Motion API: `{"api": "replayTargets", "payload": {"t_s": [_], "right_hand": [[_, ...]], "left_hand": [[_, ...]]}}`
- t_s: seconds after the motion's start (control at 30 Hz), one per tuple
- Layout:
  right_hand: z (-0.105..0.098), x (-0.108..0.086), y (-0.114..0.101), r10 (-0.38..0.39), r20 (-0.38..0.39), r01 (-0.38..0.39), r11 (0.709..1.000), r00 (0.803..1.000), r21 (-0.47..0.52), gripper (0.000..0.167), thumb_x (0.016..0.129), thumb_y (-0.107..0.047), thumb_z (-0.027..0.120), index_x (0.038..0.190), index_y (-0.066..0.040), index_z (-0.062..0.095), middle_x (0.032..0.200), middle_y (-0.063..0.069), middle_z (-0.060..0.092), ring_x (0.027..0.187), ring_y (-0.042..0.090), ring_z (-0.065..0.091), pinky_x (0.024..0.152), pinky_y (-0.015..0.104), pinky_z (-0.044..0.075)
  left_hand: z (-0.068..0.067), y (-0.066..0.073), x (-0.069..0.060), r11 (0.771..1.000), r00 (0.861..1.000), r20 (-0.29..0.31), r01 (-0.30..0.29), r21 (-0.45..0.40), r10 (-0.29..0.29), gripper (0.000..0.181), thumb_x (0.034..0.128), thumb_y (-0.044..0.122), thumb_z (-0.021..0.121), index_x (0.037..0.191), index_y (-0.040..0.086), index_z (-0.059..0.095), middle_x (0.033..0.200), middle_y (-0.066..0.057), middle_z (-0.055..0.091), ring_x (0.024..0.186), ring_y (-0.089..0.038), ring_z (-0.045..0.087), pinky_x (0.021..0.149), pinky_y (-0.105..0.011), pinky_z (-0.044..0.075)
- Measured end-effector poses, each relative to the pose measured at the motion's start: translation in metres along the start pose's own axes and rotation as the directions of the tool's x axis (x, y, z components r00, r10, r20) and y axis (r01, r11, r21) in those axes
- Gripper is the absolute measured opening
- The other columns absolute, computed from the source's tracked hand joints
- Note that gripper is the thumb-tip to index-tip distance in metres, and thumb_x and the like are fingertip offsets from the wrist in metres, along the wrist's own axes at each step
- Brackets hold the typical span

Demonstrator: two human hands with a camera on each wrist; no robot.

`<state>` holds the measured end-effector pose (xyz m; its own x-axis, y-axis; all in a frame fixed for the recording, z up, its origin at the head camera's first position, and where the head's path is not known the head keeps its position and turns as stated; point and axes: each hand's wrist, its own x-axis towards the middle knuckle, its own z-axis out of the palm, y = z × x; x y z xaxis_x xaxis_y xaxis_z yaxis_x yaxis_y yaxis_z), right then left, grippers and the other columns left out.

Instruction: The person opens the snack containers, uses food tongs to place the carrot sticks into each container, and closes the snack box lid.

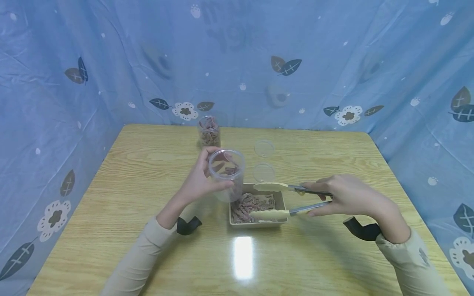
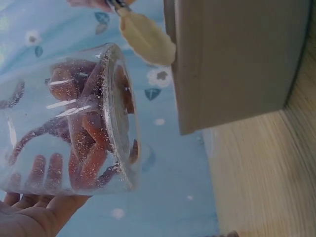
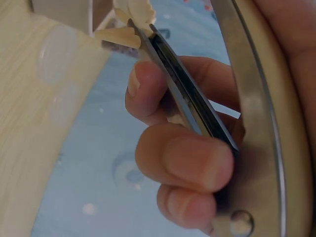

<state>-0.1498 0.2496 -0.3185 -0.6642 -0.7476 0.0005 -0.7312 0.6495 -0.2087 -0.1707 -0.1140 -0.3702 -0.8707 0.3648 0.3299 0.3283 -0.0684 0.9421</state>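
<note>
My left hand (image 1: 201, 179) grips a clear plastic jar (image 1: 226, 181), its open mouth tipped toward the head camera. Several reddish-brown dried strips (image 2: 86, 126) lie inside near the jar's base, in the left wrist view. My right hand (image 1: 348, 195) holds a pair of tongs (image 1: 309, 209) with metal arms and cream-coloured heads. Those heads are spread apart over a beige rectangular box (image 1: 259, 225), with nothing seen between them. More brownish strips (image 1: 252, 207) lie in the box. The jar is held above the box's left back corner.
A second clear jar (image 1: 209, 133), filled with similar strips, stands behind my left hand. Two clear round lids (image 1: 264, 148) lie flat on the wooden table (image 1: 155, 152) behind the box. A blue patterned curtain (image 1: 237, 61) surrounds the table at the back and sides.
</note>
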Motion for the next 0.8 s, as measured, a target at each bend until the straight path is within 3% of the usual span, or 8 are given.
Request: {"api": "replayTargets", "payload": {"t_s": [0.27,0.6,0.8], "right_hand": [[-0.001,0.017,-0.006,0.051,0.128,-0.047,0.998,0.990,-0.034,0.068,0.074,-0.066,0.060,0.121,-0.016,0.062,0.060,-0.020,0.040,0.047,-0.004,0.026,0.042,0.015,0.025],[-0.012,0.042,-0.015,0.021,0.229,-0.008,0.998,0.973,-0.059,0.071,0.072,-0.069,0.059,0.116,-0.013,0.064,0.056,-0.014,0.039,0.047,-0.002,0.028,0.043,0.017,0.027],[-0.019,0.055,-0.024,0.003,0.261,0.018,0.997,0.965,-0.078,0.061,0.071,-0.070,0.058,0.098,-0.017,0.066,0.054,-0.013,0.038,0.047,0.001,0.030,0.044,0.018,0.028]], "left_hand": [[-0.010,-0.002,-0.007,0.999,1.000,0.009,0.019,0.035,-0.019,0.079,0.0663,0.002,0.080,0.128,0.005,0.031,0.127,-0.013,0.045,0.123,-0.021,0.043,0.109,-0.047,0.032],[-0.017,-0.009,-0.009,0.997,0.999,0.026,0.039,0.068,-0.041,0.076,0.0673,0.003,0.080,0.127,0.004,0.032,0.127,-0.011,0.045,0.125,-0.026,0.041,0.109,-0.046,0.032],[-0.016,-0.013,-0.008,0.995,0.997,0.059,0.046,0.092,-0.052,0.075,0.0691,0.007,0.081,0.126,0.007,0.032,0.128,-0.009,0.045,0.125,-0.022,0.043,0.109,-0.049,0.029]]}}
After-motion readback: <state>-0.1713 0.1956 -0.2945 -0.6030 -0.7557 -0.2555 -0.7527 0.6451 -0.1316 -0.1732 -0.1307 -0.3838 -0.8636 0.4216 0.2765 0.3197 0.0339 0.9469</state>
